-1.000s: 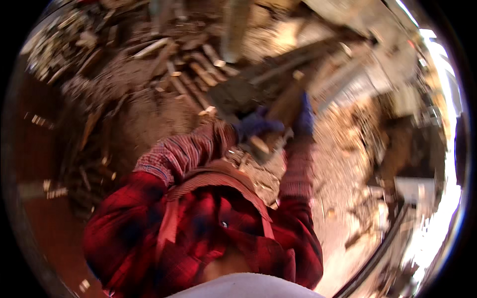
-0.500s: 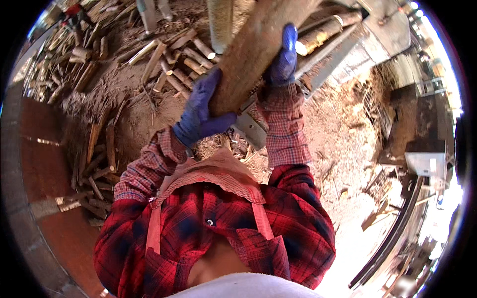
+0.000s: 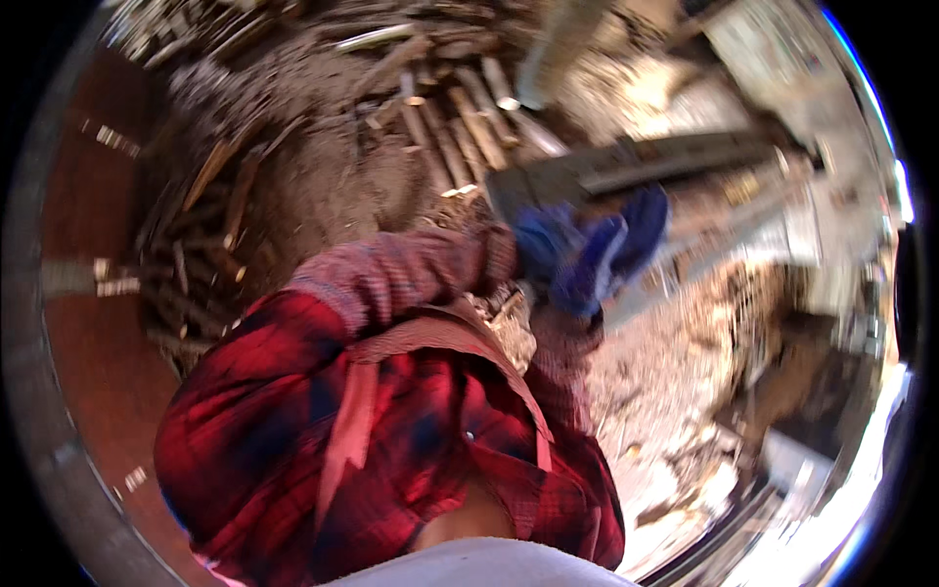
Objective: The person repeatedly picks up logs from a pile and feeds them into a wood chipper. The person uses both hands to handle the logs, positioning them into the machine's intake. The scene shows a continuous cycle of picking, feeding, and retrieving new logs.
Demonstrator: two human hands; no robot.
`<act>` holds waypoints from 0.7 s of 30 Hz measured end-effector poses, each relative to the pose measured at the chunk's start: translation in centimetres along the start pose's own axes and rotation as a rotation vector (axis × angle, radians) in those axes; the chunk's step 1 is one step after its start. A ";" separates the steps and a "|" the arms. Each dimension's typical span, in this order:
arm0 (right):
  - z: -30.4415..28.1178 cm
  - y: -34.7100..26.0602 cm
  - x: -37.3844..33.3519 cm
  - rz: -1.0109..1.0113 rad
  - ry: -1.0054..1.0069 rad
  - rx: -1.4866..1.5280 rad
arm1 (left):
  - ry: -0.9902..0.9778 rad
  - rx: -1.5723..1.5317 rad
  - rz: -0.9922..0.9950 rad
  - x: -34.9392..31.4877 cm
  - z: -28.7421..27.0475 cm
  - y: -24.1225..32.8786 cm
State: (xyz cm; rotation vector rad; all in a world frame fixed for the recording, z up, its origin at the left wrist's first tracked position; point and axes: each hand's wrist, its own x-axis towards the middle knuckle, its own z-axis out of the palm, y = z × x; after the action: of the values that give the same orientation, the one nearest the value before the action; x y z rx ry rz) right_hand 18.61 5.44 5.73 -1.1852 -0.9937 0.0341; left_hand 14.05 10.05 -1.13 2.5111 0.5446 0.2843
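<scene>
Both my hands wear blue gloves and sit close together beside a long metal bench (image 3: 704, 230), smeared by motion. My left hand (image 3: 546, 240) reaches across to the right; its fingers cannot be made out clearly. Just beside it, my right hand (image 3: 611, 256) points up and away, its thumb and fingers apart with nothing visible between them. Beyond the gloves, a long dark piece (image 3: 626, 166), blurred and perhaps wood, lies along the bench. Whether either glove touches it is not clear.
Several cut logs (image 3: 460, 137) lie on the dirt ahead, near an upright post (image 3: 562, 49). A stack of split wood (image 3: 210, 254) is at the left beside a rust-brown panel (image 3: 93, 215). Pale wood debris (image 3: 646, 362) covers the ground at the right.
Before, both hands gripped a thick log raised ahead of me; they are no longer around it. My hands have come lower and to the right, closer together, and the view has turned.
</scene>
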 end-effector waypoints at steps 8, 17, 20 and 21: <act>20.3 4.3 0.5 0.192 -0.139 0.238 | 0.213 -0.627 0.191 -3.1 -7.0 -14.2; 41.5 26.6 -3.2 1.031 -0.619 0.162 | 0.141 -1.024 -0.936 -14.1 -13.0 -51.6; 46.5 34.5 -1.7 1.138 -0.738 -0.021 | 0.235 -1.412 -1.111 -13.7 -15.5 -59.3; 47.4 37.9 -1.7 1.131 -0.780 -0.084 | 0.201 -1.405 -1.013 -13.7 -14.6 -61.8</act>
State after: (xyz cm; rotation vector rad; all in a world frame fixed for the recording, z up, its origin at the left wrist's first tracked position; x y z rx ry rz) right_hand 3.73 56.41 -23.68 -1.7243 -0.8383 1.4432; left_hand -22.49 58.32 -24.61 0.7171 1.0894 0.3308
